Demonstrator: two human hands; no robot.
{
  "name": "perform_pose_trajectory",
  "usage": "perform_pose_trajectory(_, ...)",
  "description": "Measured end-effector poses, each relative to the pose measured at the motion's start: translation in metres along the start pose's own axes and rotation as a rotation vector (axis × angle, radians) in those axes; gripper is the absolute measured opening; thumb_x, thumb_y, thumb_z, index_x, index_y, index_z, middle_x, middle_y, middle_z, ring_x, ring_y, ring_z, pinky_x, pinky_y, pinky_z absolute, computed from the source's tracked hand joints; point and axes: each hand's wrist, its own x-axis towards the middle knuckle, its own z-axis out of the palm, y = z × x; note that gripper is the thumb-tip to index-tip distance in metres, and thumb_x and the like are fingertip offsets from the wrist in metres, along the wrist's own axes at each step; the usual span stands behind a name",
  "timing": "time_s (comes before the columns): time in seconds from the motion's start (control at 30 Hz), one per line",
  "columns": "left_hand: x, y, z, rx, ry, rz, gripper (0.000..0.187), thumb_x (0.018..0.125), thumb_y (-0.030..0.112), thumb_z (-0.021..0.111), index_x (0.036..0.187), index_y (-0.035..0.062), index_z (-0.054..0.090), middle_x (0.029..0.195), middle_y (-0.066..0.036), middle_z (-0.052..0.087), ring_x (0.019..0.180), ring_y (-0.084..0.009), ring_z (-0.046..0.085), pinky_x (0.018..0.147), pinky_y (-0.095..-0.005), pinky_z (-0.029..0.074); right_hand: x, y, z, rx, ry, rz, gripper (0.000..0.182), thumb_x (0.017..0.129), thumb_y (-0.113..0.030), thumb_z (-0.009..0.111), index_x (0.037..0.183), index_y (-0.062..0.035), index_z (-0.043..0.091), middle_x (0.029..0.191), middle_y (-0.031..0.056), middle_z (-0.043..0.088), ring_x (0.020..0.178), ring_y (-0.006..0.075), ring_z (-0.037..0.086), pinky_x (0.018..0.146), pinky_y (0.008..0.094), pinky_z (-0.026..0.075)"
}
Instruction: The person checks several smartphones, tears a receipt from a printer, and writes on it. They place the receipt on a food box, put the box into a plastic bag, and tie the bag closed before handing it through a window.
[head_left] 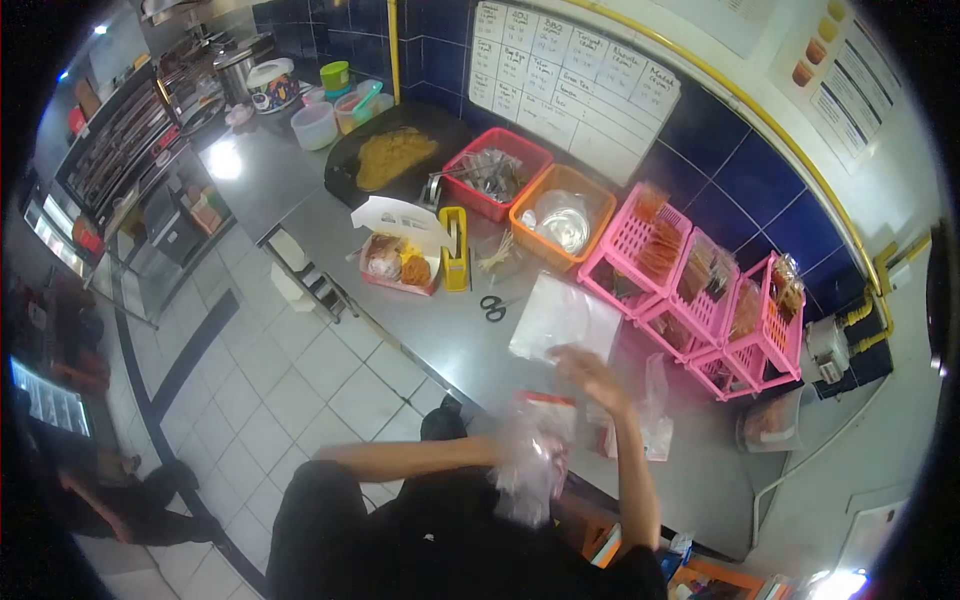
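A clear plastic bag point(530, 460) with a red strip along its top hangs in front of my body. My left hand point(503, 452) grips it, the fingers mostly hidden behind the film. My right hand point(590, 378) is raised at the near edge of a stack of clear plastic sheets or bags point(566, 318), its fingers smeared by motion. Beside my right forearm lies another clear bag point(655, 425) with something pale inside. Black-handled scissors point(493, 308) rest left of the stack.
An open food box point(398, 268) stands near the counter's edge beside a yellow tape dispenser point(455, 250). Behind are a dark tray point(340, 165) of brown food, a red basket point(535, 150), an orange basket point(598, 190) and pink racks point(690, 285) of packets. A person's leg point(175, 520) shows at far left.
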Motion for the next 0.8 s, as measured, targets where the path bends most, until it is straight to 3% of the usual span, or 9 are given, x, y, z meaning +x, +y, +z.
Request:
perform_pose_trajectory(0.07,0.006,-0.045,-0.001,-0.492,-0.433,0.129,0.038,0.098,0.036,0.049,0.116,0.004,0.061,0.108,-0.014,0.064,0.101,-0.0275,0.062,0.09,-0.0458,0.051,0.013,0.006,0.014,0.027,-0.35,0.134,0.04,0.098,-0.031,0.054,0.122,-0.0006,0.063,0.12,0.0126,0.064,0.111,0.0209,0.058,0.097,0.0346,0.045)
perform_pose_trajectory(0.13,0.016,-0.088,0.011,0.079,-0.04,0.509,0.037,0.097,0.031,0.053,0.117,0.0014,0.059,0.109,-0.015,0.064,0.102,-0.028,0.062,0.09,-0.0442,0.051,0.015,0.044,0.015,0.052,-0.694,0.288,0.04,0.096,-0.028,0.057,0.123,0.001,0.062,0.126,0.0147,0.062,0.117,0.0199,0.056,0.1,0.034,0.043)
perform_pose_trajectory(0.27,0.047,0.02,-0.076,0.447,-0.016,0.544,0.037,0.08,0.019,0.069,0.113,0.0031,0.063,0.111,-0.015,0.063,0.101,-0.0265,0.064,0.091,-0.0359,0.052,-0.023,0.126,0.016,0.211,-0.335,0.109,0.038,0.095,-0.031,0.058,0.115,0.0012,0.065,0.105,0.0126,0.069,0.097,0.0208,0.062,0.093,0.0357,0.047)
perform_pose_trajectory(0.37,0.059,0.034,-0.1,0.64,0.188,0.387,0.029,0.075,0.025,0.07,0.098,0.0074,0.069,0.099,-0.014,0.068,0.1,-0.0312,0.064,0.09,-0.0399,0.049,-0.072,0.091,0.087,0.026,0.652,0.297,0.023,0.09,-0.02,0.065,0.094,0.0023,0.065,0.089,0.0117,0.068,0.083,0.0245,0.063,0.082,0.0386,0.05)
perform_pose_trajectory(0.47,0.076,-0.011,-0.102,0.317,0.018,0.142,0.037,0.069,0.028,0.072,0.098,0.0065,0.069,0.102,-0.015,0.069,0.104,-0.0335,0.063,0.087,-0.0425,0.05,-0.082,0.068,0.165,-0.215,0.502,0.011,0.02,0.085,-0.017,0.071,0.092,0.0005,0.064,0.084,0.013,0.067,0.076,0.029,0.065,0.073,0.0398,0.052)
perform_pose_trajectory(0.6,0.059,-0.077,-0.099,0.74,0.043,0.067,0.056,0.077,0.045,0.068,0.119,0.0081,0.065,0.101,-0.018,0.07,0.092,-0.0354,0.068,0.084,-0.043,0.051,-0.052,0.082,0.177,-0.056,0.404,0.252,0.02,0.084,-0.019,0.073,0.093,-0.0026,0.066,0.085,0.0124,0.067,0.079,0.0284,0.066,0.073,0.0384,0.052)
perform_pose_trajectory(0.67,0.059,-0.036,-0.116,0.832,0.004,0.041,0.065,0.083,0.057,0.059,0.135,0.0183,0.057,0.126,-0.008,0.064,0.115,-0.027,0.06,0.111,-0.0531,0.026,-0.018,0.079,0.163,-0.054,0.75,0.475,0.026,0.084,-0.019,0.074,0.102,-0.0047,0.064,0.084,0.0094,0.067,0.083,0.0274,0.065,0.076,0.038,0.053)
perform_pose_trajectory(0.73,0.061,-0.03,-0.132,0.538,0.022,0.104,0.051,0.076,0.03,0.07,0.12,0.0064,0.063,0.122,-0.019,0.063,0.112,-0.0349,0.06,0.093,-0.0463,0.045,0.018,0.15,0.192,0.04,0.91,0.275,0.033,0.084,-0.022,0.075,0.108,-0.0039,0.061,0.085,0.0108,0.065,0.084,0.0275,0.065,0.076,0.0373,0.053)
perform_pose_trajectory(0.8,0.058,-0.001,-0.157,0.455,-0.267,0.055,0.049,0.072,0.019,0.069,0.119,0.0041,0.063,0.124,-0.019,0.061,0.11,-0.0367,0.058,0.092,-0.0471,0.045,0.032,0.167,0.203,0.126,1.053,0.073,0.041,0.084,-0.024,0.075,0.114,-0.0031,0.058,0.085,0.0123,0.064,0.086,0.0277,0.065,0.076,0.0367,0.053)
